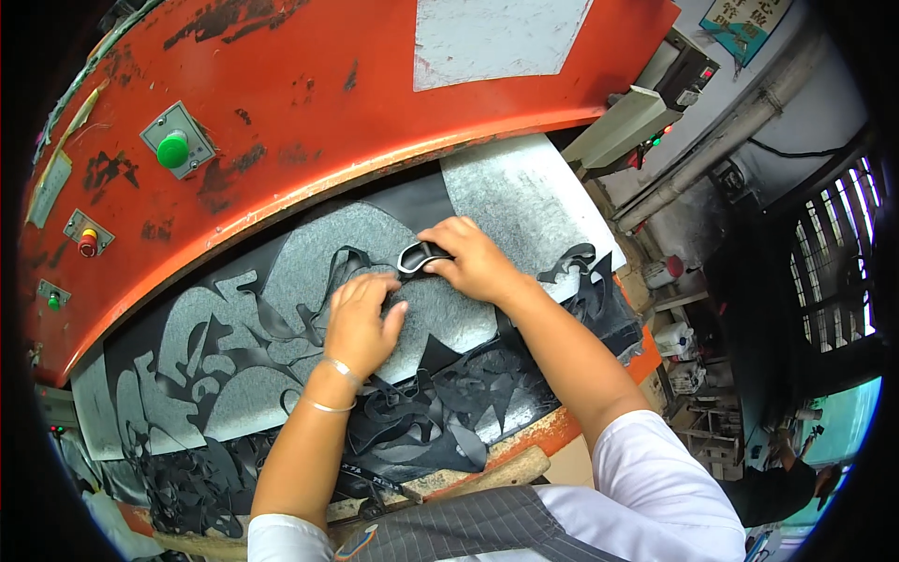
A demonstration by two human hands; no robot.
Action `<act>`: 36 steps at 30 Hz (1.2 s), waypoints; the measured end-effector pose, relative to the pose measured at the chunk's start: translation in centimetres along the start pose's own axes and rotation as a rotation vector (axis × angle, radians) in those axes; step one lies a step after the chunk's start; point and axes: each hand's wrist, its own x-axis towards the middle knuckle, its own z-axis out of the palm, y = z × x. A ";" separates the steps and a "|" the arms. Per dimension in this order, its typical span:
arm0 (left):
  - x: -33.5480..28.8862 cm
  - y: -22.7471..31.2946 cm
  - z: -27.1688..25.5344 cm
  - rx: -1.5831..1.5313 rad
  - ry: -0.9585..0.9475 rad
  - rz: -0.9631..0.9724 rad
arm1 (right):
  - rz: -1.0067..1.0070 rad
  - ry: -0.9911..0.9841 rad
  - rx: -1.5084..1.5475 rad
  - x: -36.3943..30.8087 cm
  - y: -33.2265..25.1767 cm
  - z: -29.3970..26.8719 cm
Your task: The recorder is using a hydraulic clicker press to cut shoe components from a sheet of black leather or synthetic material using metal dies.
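Note:
My right hand [468, 262] grips a small curved metal cutting die [408, 259], thumb on one side and fingers on the other. It is held over a pale grey cutting board [524, 197]. To its left, my left hand [361, 323] hovers low over the board with its thumb apart from the bent fingers, and nothing shows in it. Close beside that hand are curled strips of black leather [346, 262]. A dark sheet of leather [412, 197], with shapes cut out of it, lies across the board and reaches under the machine's edge.
A large orange press [328, 103] overhangs the board, with green buttons [173, 150] and a red one [88, 244]. Heaped black scraps [421, 403] line the near edge. A control box [627, 122] stands at the far right; another person [787, 482] is at the lower right.

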 end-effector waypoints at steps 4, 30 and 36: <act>-0.7 -0.2 2.3 0.048 0.017 -0.073 | 0.077 -0.019 0.001 -0.6 0.5 -0.1; -2.1 -1.8 -0.1 -0.005 -0.050 -0.058 | 0.008 0.154 -0.217 -2.1 -1.2 -0.3; -10.3 -6.9 -14.3 -0.099 0.575 -0.184 | 0.127 0.337 -0.091 -4.2 -9.4 -1.7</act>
